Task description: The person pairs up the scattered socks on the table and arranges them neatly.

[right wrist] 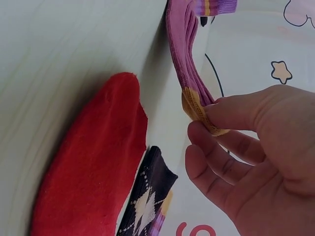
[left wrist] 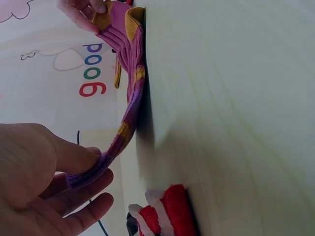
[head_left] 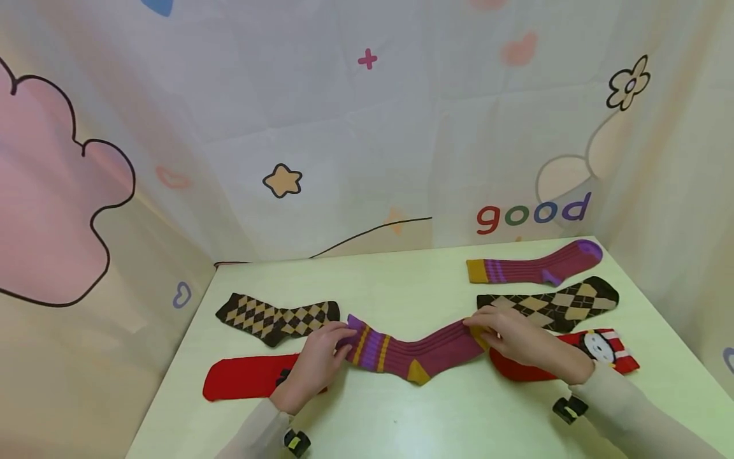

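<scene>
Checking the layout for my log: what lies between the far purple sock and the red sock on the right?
In the head view, the argyle sock lies between the purple sock and red sock, partly covered by the right hand.

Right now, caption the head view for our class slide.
Left hand and right hand hold a striped sock by opposite ends.

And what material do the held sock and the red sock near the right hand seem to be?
The held sock looks like matte ribbed knit, perhaps cotton or wool: ridges run along it. The red sock seems a matte, slightly fuzzy fabric, maybe fleece or knit: no ribs show. Fibres stay uncertain.
</scene>
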A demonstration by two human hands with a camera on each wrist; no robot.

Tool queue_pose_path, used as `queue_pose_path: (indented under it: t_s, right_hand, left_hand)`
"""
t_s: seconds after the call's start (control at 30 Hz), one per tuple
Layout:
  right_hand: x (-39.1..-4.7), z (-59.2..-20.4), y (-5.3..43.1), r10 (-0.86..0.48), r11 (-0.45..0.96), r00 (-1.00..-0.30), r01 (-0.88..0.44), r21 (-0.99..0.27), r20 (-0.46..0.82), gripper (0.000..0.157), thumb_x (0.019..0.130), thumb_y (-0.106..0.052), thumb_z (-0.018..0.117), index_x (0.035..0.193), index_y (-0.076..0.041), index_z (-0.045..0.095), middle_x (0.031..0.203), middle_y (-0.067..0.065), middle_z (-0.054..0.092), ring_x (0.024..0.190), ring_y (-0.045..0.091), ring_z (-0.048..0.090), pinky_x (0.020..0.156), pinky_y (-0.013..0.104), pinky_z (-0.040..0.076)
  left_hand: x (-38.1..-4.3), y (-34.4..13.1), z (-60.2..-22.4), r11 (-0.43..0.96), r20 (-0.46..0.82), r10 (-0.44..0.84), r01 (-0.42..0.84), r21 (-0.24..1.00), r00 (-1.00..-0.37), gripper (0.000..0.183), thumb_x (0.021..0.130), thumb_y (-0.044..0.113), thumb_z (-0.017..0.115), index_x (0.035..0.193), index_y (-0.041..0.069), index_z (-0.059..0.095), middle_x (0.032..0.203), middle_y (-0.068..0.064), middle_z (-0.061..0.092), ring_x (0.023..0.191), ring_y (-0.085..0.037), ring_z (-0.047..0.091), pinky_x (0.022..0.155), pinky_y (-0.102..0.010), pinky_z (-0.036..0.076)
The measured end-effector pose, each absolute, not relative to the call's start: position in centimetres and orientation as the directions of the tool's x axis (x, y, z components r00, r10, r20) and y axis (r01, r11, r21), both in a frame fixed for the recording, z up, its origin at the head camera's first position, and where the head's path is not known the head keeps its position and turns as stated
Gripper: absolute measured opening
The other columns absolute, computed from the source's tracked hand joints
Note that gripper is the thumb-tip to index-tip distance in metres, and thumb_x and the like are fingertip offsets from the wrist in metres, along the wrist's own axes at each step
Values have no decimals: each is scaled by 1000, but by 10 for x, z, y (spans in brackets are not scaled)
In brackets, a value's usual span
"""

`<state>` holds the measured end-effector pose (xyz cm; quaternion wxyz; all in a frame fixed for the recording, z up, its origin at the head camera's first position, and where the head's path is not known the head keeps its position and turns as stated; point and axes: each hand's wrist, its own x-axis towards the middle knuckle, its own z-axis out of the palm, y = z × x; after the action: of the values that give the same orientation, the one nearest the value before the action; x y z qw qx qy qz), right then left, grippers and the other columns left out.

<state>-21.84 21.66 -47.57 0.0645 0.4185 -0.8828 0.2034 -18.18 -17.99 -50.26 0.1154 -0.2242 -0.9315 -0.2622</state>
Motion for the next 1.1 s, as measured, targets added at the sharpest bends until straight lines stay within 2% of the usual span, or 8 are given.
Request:
queue_pose_path:
  t_s: [0.23, 0.53, 0.73, 1.1]
  right_hand:
    - [-223, -480, 216, -700, 604, -664, -747, -278, 264, 36, 82, 8, 79, 115, -3, 76, 101, 3, 71, 87, 18, 59, 74, 32, 52]
    - [-228, -484, 213, -704, 620, -673, -738, -266, 225, 35, 83, 7, 79, 117, -1, 74, 105, 7, 73, 93, 23, 65, 81, 40, 56]
    - [-230, -485, 212, -711, 619, -672, -738, -270, 208, 34, 85, 8, 78, 117, 1, 73, 107, 9, 71, 94, 24, 67, 81, 38, 59]
    - [-233, -490, 210, -699, 637, -684, -728, -252, 209, 31, 85, 8, 77, 115, 0, 75, 109, 8, 61, 90, 19, 61, 79, 30, 59]
  left_hand:
    - [-187, -179, -505, 783, 285, 377, 467, 411, -881, 24, 89, 4, 79, 113, 1, 76, 118, -14, 70, 108, -30, 69, 92, -41, 58]
    - [-189, -180, -506, 808, 245, 393, 460, 369, -886, 23, 90, 7, 80, 112, 2, 76, 115, -12, 71, 105, -27, 70, 91, -40, 58]
    - [-191, -180, -507, 819, 211, 402, 453, 352, -891, 27, 90, 9, 80, 115, 2, 75, 113, -12, 71, 103, -27, 69, 92, -40, 58]
    - [-193, -182, -513, 851, 167, 405, 438, 291, -899, 31, 89, 15, 82, 117, 3, 74, 111, -10, 68, 97, -23, 66, 88, -38, 58]
